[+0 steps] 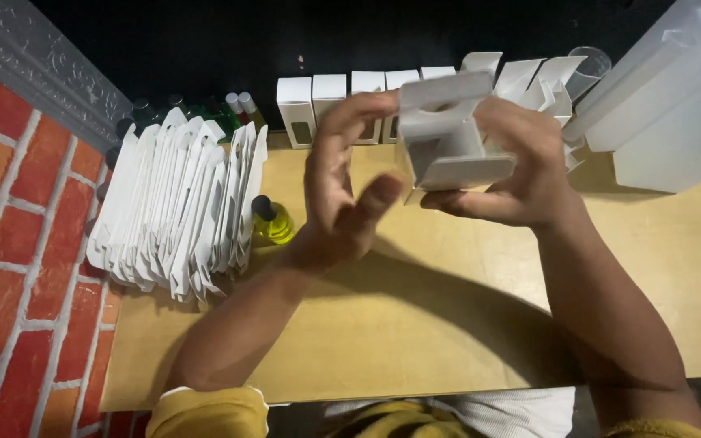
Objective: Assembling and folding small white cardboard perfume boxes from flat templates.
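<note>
A small white cardboard carton [448, 130], partly folded with its flaps out, is held above the tan table [415, 324]. My right hand [521, 174] grips it from the right and underneath. My left hand [342, 178] is upright beside it with fingers spread, its fingertips touching the carton's top left flap. A small bottle of yellow liquid with a black cap [271, 221] stands on the table just left of my left wrist.
A fanned stack of flat white carton blanks [180, 207] lies at the left. A row of assembled white cartons [342, 101] lines the back edge, with dark-capped bottles [233, 109] behind the stack. Large white boxes [675, 105] stand at the right. A brick-pattern wall [18, 268] borders the left.
</note>
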